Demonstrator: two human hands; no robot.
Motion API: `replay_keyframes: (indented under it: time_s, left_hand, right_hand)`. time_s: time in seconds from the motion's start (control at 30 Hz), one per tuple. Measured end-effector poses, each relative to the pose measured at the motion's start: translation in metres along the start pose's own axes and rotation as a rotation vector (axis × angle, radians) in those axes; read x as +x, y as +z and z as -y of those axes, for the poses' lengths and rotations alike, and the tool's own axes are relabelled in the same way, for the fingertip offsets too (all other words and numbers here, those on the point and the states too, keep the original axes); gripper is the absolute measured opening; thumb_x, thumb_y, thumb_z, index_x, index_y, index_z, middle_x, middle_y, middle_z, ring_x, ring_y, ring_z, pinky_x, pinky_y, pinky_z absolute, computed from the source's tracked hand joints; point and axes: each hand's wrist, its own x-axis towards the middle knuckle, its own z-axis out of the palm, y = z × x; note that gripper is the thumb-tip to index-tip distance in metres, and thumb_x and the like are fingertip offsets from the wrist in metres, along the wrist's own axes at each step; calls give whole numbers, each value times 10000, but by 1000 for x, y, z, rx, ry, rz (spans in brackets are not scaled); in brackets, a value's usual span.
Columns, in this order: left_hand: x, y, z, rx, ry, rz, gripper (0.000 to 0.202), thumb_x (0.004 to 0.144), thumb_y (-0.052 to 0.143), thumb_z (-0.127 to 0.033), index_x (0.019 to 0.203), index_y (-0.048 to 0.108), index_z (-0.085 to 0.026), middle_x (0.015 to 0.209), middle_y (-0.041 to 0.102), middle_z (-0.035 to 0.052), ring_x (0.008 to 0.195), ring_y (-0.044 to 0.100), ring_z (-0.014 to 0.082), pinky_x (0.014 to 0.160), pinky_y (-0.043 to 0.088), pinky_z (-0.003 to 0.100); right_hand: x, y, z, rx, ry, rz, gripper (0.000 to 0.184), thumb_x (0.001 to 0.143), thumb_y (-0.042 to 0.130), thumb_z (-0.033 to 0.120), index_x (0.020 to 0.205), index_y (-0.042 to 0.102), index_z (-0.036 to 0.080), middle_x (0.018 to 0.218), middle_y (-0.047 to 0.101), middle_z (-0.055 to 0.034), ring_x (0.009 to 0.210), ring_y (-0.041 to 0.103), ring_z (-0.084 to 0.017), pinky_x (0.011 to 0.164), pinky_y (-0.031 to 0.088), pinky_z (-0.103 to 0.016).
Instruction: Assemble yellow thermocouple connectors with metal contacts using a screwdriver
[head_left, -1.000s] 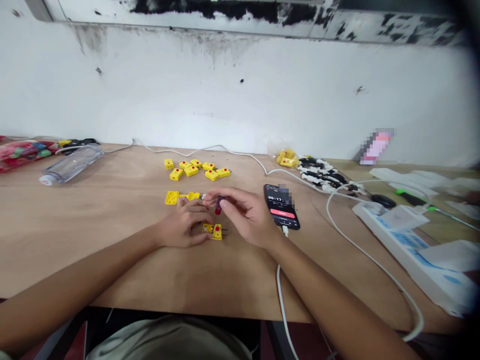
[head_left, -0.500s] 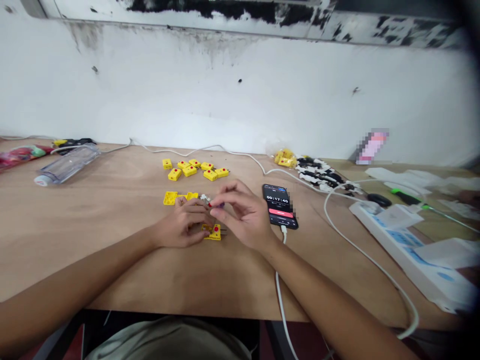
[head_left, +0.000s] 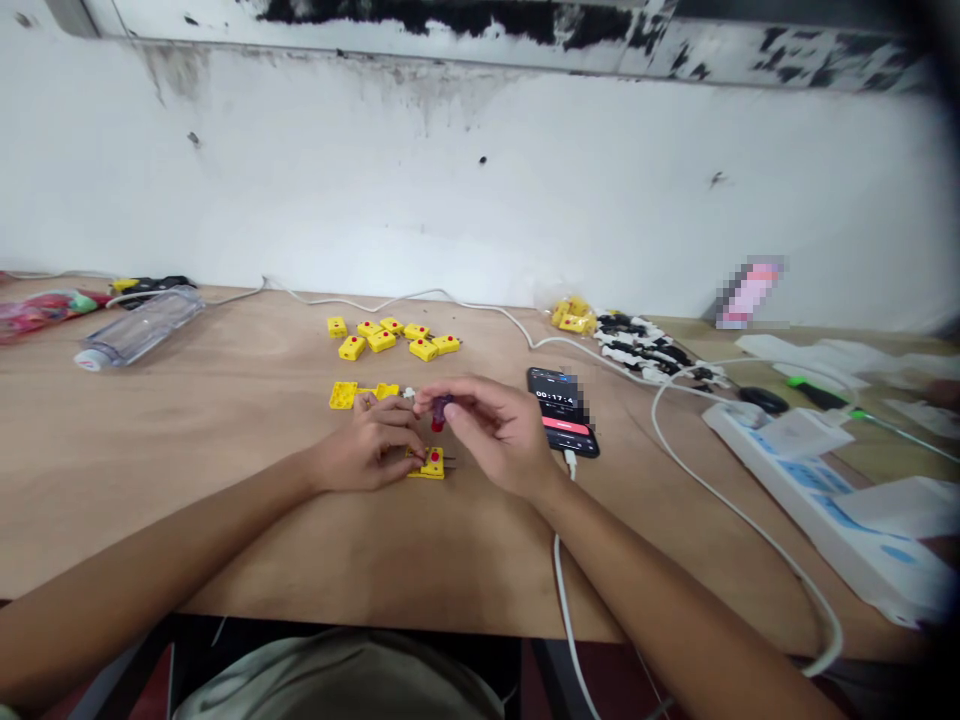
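My left hand [head_left: 369, 446] rests low on the table, its fingertips closed on the left end of a yellow two-pin connector [head_left: 433, 462] with a red dot on top. The connector's metal pins point right. Above it, my right hand [head_left: 495, 430] pinches a small dark purple piece with a red lower end [head_left: 441, 408] between thumb and fingers; its exact kind is unclear. Just beyond my left hand lie open yellow connector shells [head_left: 343, 395], with small whitish parts [head_left: 409, 393] partly hidden behind my fingers.
Several yellow connectors [head_left: 382, 341] sit farther back. A phone [head_left: 561, 412] with a timer and charging cable lies right. Beyond are a bag of yellow parts [head_left: 572, 315], black-and-white pieces [head_left: 645, 345], a power strip [head_left: 817, 510] and a screwdriver [head_left: 817, 393]. A clear bottle [head_left: 142, 328] lies left.
My right hand has tilted and shifted slightly, bringing the purple and red piece into clearer view above the connector. My left hand stays almost in place on the connector.
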Motion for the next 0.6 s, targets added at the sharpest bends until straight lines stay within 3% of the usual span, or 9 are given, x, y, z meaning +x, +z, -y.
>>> replay_keyframes:
  time_s: [0.17,0.33,0.4,0.5,0.6]
  left_hand:
    - [2,-5,0,46,44,-1,159,849,561,-149,939,683,-195,1051,681,75,1104,537,257,952,379,407]
    - [0,-21,8,108,-18,61,306,818,535,-158,1109,624,-178,1141,639,92,1094,550,255,957,385,398]
    - [-3,-26,13,160,-67,107,370,799,584,-229,1166,599,-181,1189,615,105,1113,541,278,969,371,420]
    - [-7,-32,22,208,-79,195,506,740,665,-329,1223,570,-213,1239,591,97,1139,526,300,978,357,429]
    - [-10,-32,27,226,-80,205,493,750,656,-332,1225,568,-232,1222,602,86,1146,519,290,990,345,421]
  right_hand:
    - [2,-1,1,-22,-47,-41,157,755,779,172,894,757,238,953,659,-44,911,641,-165,790,557,-313]
    - [2,-1,6,46,39,31,245,905,589,154,1113,697,228,997,717,-60,927,677,-152,821,568,-316]
    - [2,-2,6,27,-8,22,203,883,624,168,1057,713,222,1030,701,-67,953,666,-163,849,561,-333]
    - [2,-3,4,-59,-75,-22,136,796,739,180,924,743,226,921,668,-45,847,637,-152,778,556,-320]
    - [1,-4,4,-30,-8,-1,199,841,691,174,1032,716,226,899,687,-39,799,642,-140,739,557,-304]
